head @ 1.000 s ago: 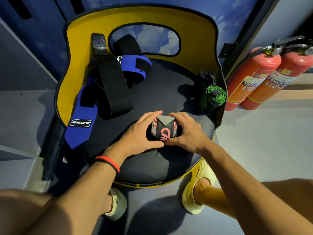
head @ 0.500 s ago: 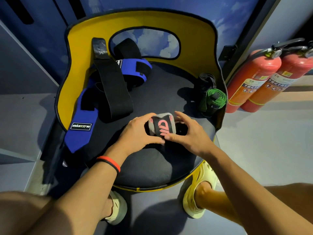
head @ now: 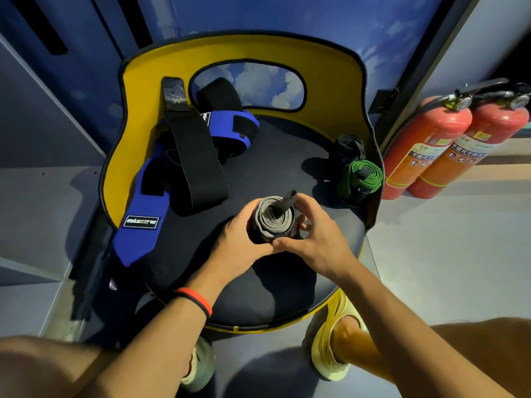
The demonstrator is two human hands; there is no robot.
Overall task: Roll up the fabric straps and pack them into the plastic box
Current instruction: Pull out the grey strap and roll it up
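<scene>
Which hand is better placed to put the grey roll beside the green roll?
Probably the right hand: it holds the grey roll, and the green roll lies on its side of the seat.

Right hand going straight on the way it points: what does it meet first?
The right hand grips the grey roll; past that, probably the flat black strap, though depth is unclear.
</scene>
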